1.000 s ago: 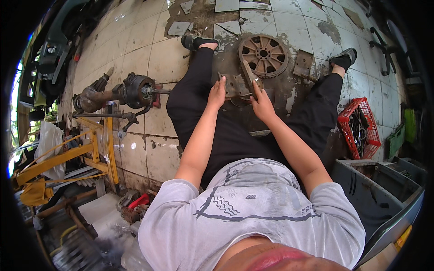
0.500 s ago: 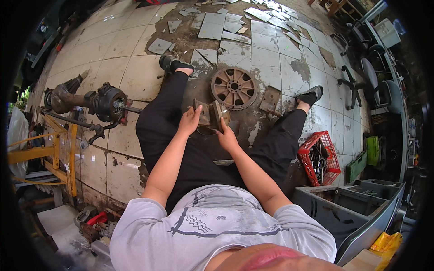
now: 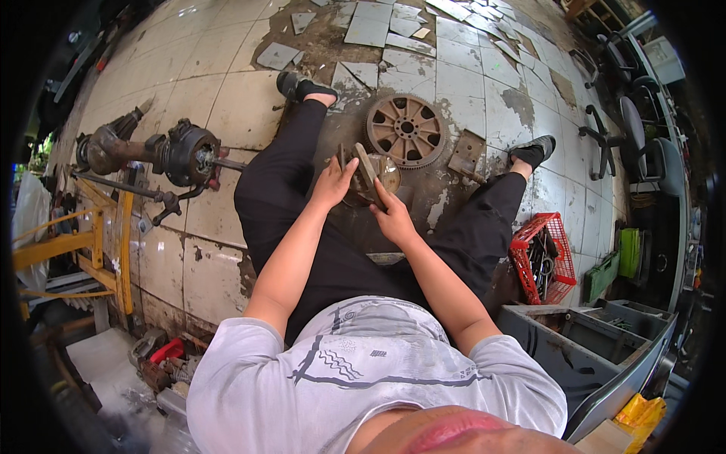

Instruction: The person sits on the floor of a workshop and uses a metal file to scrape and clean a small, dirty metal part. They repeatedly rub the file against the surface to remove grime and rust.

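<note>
Between my knees, my left hand grips a rusty flat metal plate, which stands nearly edge-on. Fingers of my right hand are closed on a second, thicker metal plate, also tilted edge-on. The two plates lean close to each other; whether they touch I cannot tell. Behind and below them is a round metal part, partly hidden. A brown toothed flywheel lies flat on the floor just beyond. Right of it rests another rusty plate with a hole.
An axle assembly sits at left beside a yellow metal frame. On the right are a red crate of tools, a grey metal cabinet and office chairs. Broken tiles lie ahead.
The left plate has turned from showing its face to nearly edge-on. Both plates are now closer together. The whole view has shifted slightly, with the floor things appearing farther right.
</note>
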`<action>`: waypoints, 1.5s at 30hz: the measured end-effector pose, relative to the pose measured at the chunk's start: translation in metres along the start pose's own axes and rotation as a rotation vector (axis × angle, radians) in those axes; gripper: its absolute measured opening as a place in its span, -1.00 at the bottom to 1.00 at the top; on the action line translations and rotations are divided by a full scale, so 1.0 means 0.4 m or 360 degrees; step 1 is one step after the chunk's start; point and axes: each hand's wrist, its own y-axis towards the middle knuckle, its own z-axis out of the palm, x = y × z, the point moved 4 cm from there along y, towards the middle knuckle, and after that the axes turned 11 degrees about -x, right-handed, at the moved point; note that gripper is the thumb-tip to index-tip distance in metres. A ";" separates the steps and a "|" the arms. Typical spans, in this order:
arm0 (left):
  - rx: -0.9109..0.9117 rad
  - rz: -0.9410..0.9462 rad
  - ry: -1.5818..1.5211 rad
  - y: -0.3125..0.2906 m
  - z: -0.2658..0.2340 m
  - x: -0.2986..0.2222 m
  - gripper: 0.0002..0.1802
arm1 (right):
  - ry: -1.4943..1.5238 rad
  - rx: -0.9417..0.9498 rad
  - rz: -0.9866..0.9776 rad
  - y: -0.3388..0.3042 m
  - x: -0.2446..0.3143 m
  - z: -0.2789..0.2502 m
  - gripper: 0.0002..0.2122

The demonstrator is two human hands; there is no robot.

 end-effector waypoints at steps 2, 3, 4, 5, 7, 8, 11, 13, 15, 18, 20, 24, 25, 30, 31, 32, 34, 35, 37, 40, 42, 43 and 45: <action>-0.0022 -0.0038 0.0019 0.001 0.006 0.008 0.34 | -0.0110 0.0008 0.0104 0.005 -0.035 0.012 -0.32; -0.0057 -0.0057 -0.0022 0.000 0.012 0.013 0.32 | -0.0252 -0.0002 0.0190 0.023 -0.066 -0.003 -0.33; -0.0100 -0.0075 -0.0062 0.004 0.016 0.022 0.30 | -0.0393 -0.0009 0.0266 0.033 -0.096 -0.019 -0.33; -0.0155 -0.0088 -0.0094 0.010 0.009 0.033 0.28 | -0.0400 0.0008 0.0236 0.040 -0.073 -0.046 -0.33; -0.0115 -0.0075 -0.0392 0.015 0.013 0.042 0.21 | -0.0442 0.0003 0.0171 0.039 -0.021 -0.107 -0.35; -0.0083 -0.0059 -0.0542 0.012 0.016 0.032 0.17 | -0.0441 0.0022 0.0193 0.032 0.004 -0.137 -0.36; 0.0098 -0.0114 -0.0573 -0.008 0.015 -0.011 0.02 | -0.0543 0.0041 0.0139 0.011 -0.023 -0.149 -0.36; 0.0103 -0.0060 -0.0502 -0.008 0.015 -0.018 -0.02 | -0.0567 0.0086 0.0085 0.027 -0.068 -0.103 -0.36; 0.0118 -0.0029 -0.0430 -0.008 0.015 -0.022 -0.03 | -0.0674 0.0029 0.0108 0.070 -0.069 -0.062 -0.35; 0.0115 -0.0011 -0.0364 -0.013 0.018 -0.029 -0.01 | -0.0778 -0.0007 0.0085 0.097 -0.076 -0.045 -0.35; 0.0001 -0.0012 -0.0357 -0.003 0.006 0.017 -0.01 | -0.0764 0.0069 0.0051 0.087 -0.047 -0.031 -0.36; 0.0025 0.0055 -0.0361 0.001 0.008 0.020 0.02 | -0.0872 0.0148 -0.0084 0.024 -0.049 -0.043 -0.38; 0.0059 0.0110 -0.0306 0.006 0.011 0.005 0.03 | -0.0877 0.0065 -0.0087 0.040 -0.055 -0.041 -0.38; 0.0118 0.0145 -0.0085 0.001 0.018 0.017 0.17 | -0.0830 0.0017 -0.0075 0.072 -0.065 -0.046 -0.42; 0.0118 0.0120 -0.0023 0.005 0.013 0.029 0.20 | -0.0812 0.0061 -0.0069 0.049 -0.057 -0.054 -0.41; 0.0117 0.0087 0.0037 0.007 0.009 0.045 0.22 | -0.0795 0.0112 -0.0062 0.016 -0.052 -0.064 -0.41; 0.0111 0.0126 0.0127 0.002 0.007 0.058 0.23 | -0.0775 0.0147 -0.0043 -0.001 -0.036 -0.063 -0.41; 0.0119 0.0146 0.0168 -0.002 0.009 0.057 0.23 | -0.0772 0.0132 -0.0030 0.009 -0.031 -0.063 -0.41; 0.0143 0.0140 0.0211 -0.009 0.016 0.018 0.22 | -0.0775 0.0078 0.0023 0.051 -0.057 -0.062 -0.40; 0.0145 0.0163 0.0231 -0.019 0.016 -0.014 0.19 | -0.0734 0.0082 0.0101 0.089 -0.072 -0.072 -0.33; 0.0119 0.0172 0.0190 -0.013 -0.004 -0.006 0.17 | -0.0660 0.0091 0.0095 0.056 -0.025 -0.101 -0.35; 0.0116 0.0171 0.0141 -0.014 -0.004 0.000 0.16 | -0.0625 0.0104 0.0081 0.028 -0.009 -0.124 -0.35; 0.0096 0.0166 0.0099 -0.006 -0.007 0.010 0.13 | -0.0611 0.0184 0.0086 0.007 -0.013 -0.128 -0.36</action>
